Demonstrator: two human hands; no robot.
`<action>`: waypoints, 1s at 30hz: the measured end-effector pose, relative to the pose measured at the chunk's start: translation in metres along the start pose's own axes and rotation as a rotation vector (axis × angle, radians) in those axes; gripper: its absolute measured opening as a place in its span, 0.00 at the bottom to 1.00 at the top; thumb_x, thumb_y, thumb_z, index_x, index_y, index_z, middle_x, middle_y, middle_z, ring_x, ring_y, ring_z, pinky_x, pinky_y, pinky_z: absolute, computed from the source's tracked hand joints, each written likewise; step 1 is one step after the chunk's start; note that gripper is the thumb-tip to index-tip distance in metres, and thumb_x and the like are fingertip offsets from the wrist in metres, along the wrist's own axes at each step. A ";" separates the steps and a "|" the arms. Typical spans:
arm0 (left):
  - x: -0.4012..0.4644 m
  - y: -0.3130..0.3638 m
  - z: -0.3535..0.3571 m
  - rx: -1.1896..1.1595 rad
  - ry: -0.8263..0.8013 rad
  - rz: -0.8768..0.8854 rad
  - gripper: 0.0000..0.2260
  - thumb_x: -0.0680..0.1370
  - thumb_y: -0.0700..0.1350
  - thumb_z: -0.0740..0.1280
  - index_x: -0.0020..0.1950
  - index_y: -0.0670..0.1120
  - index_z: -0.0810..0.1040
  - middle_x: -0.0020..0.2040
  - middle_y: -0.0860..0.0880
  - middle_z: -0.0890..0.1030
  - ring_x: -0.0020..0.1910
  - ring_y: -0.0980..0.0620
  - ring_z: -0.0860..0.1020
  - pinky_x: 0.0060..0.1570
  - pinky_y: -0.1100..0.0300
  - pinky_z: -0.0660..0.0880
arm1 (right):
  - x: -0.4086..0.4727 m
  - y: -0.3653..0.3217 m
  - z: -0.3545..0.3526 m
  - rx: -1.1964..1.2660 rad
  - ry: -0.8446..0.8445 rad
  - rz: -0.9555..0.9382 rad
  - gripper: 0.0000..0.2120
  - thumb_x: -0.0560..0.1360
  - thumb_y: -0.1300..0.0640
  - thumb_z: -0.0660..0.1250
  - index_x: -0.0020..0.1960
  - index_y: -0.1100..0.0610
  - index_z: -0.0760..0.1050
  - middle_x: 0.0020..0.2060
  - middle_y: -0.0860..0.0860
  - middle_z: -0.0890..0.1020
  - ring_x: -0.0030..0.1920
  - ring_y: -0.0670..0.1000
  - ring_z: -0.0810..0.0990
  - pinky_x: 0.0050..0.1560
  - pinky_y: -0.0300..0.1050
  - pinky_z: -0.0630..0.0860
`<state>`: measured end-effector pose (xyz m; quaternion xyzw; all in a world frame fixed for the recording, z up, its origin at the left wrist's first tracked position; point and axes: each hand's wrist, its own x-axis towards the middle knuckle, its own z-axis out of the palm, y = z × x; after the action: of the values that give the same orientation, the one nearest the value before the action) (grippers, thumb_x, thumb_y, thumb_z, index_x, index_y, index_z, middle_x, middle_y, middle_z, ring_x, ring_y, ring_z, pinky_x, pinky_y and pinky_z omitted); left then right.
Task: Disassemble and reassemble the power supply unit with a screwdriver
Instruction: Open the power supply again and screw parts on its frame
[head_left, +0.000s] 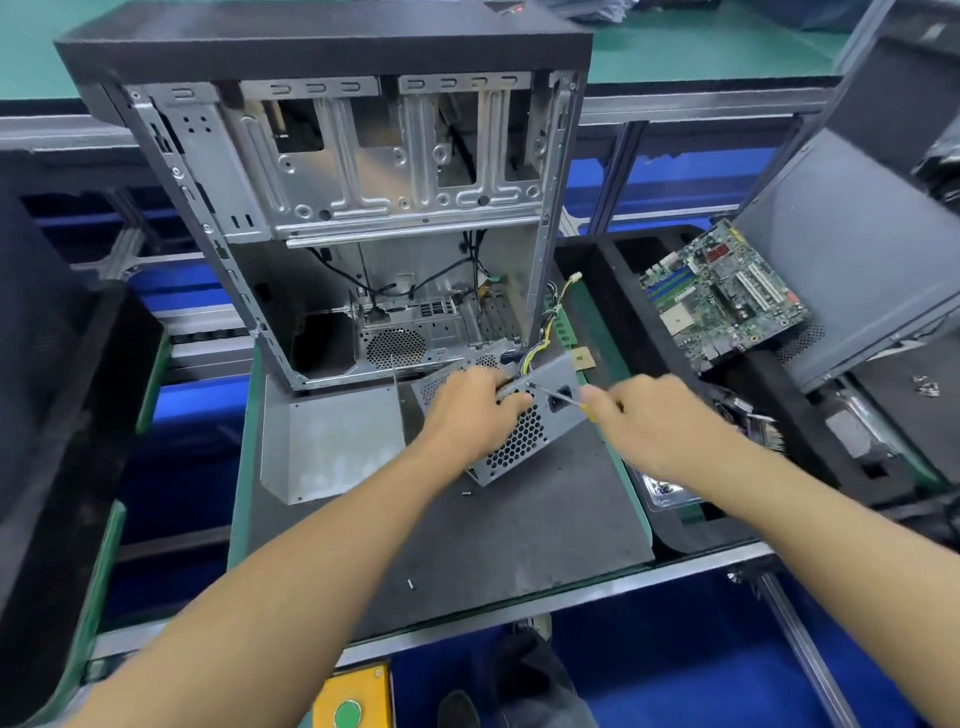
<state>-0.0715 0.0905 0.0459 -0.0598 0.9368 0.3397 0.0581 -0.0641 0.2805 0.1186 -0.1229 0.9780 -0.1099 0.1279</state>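
Note:
A grey metal power supply unit (524, 436) with a honeycomb fan grille lies tilted on the dark mat, its coloured wires (545, 332) trailing toward the open case. My left hand (470, 410) grips its top edge, fingers curled over the metal. My right hand (631, 410) holds a yellow-handled screwdriver (558, 393), whose thin shaft points left to the unit's upper face beside the black power socket.
An open computer case (363, 208) stands upright behind the unit. A grey side panel (327, 441) lies left of it. A motherboard (722, 296) leans in a black tray at right. Loose screws (466, 493) lie on the mat (493, 535).

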 end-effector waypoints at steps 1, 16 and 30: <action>-0.002 0.000 0.006 0.016 0.006 0.010 0.11 0.79 0.55 0.67 0.51 0.48 0.82 0.41 0.45 0.82 0.45 0.42 0.79 0.43 0.53 0.76 | -0.001 0.008 0.009 0.164 -0.083 0.085 0.24 0.84 0.44 0.51 0.45 0.59 0.77 0.33 0.53 0.79 0.41 0.58 0.77 0.41 0.45 0.73; -0.031 0.001 0.075 0.237 0.223 0.169 0.13 0.82 0.53 0.62 0.51 0.43 0.74 0.49 0.44 0.79 0.49 0.40 0.77 0.38 0.52 0.66 | -0.035 0.081 0.121 -0.193 0.657 -0.190 0.23 0.81 0.42 0.59 0.35 0.56 0.73 0.23 0.49 0.68 0.24 0.50 0.62 0.22 0.41 0.61; -0.035 0.007 0.108 0.337 0.367 0.240 0.14 0.73 0.44 0.76 0.54 0.37 0.81 0.39 0.42 0.80 0.35 0.39 0.80 0.28 0.53 0.72 | -0.017 0.110 0.138 1.131 -0.366 0.298 0.23 0.83 0.42 0.54 0.39 0.57 0.74 0.26 0.49 0.73 0.26 0.53 0.71 0.27 0.39 0.68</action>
<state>-0.0303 0.1683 -0.0269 0.0016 0.9754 0.1669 -0.1442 -0.0338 0.3638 -0.0349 0.0853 0.7369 -0.5700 0.3532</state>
